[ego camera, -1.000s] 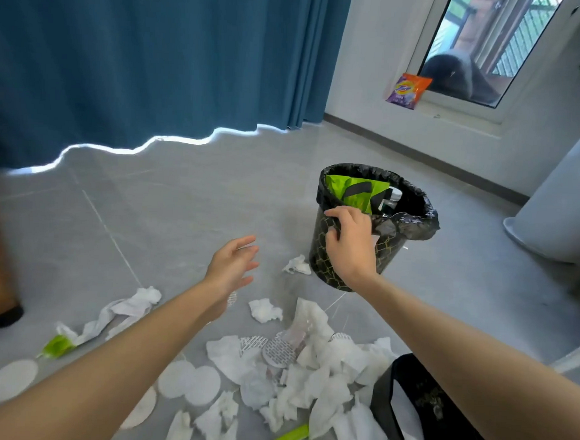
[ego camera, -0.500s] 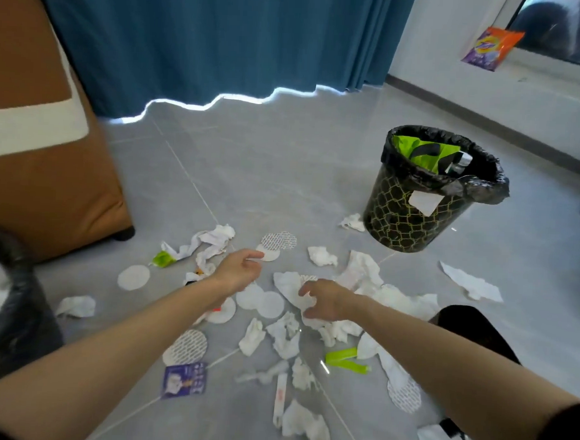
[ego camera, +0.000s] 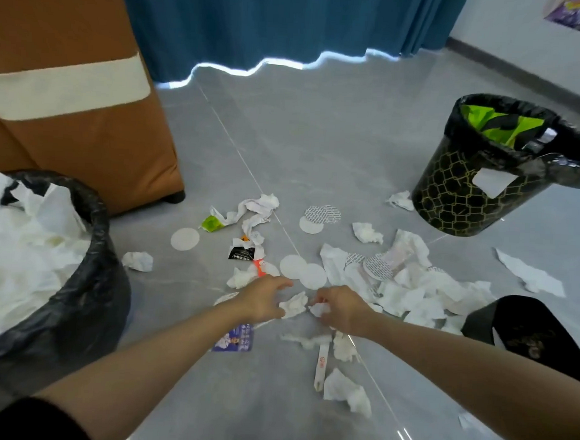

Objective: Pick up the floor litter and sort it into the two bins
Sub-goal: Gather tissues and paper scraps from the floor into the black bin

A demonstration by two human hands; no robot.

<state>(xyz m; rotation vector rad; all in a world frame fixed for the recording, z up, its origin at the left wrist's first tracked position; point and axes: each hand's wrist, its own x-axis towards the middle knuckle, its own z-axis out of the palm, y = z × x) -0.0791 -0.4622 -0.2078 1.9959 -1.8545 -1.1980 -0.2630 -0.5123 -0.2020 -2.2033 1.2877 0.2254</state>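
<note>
Crumpled white tissues, round white pads and small wrappers lie scattered over the grey tile floor. My left hand (ego camera: 264,300) is down at the floor and grips a crumpled tissue (ego camera: 294,305) by its left side. Right beside it, my right hand (ego camera: 341,308) curls its fingers round a smaller white tissue wad (ego camera: 318,309). A bin lined with a black bag (ego camera: 90,277) stands at the near left, filled with white tissues. A black bin with a gold pattern (ego camera: 449,193) stands at the far right and holds green and black packaging.
A brown sofa (ego camera: 86,137) stands behind the left bin. A blue curtain (ego camera: 274,26) hangs at the back. A big heap of tissues (ego camera: 418,292) lies right of my hands, next to a black object (ego camera: 526,333). A purple card (ego camera: 235,340) and a white stick (ego camera: 320,367) lie near my wrists.
My right hand left the patterned bin's rim and came down to the floor. Both hands moved together and took hold of tissues. The view swung left and down, bringing the left bin in.
</note>
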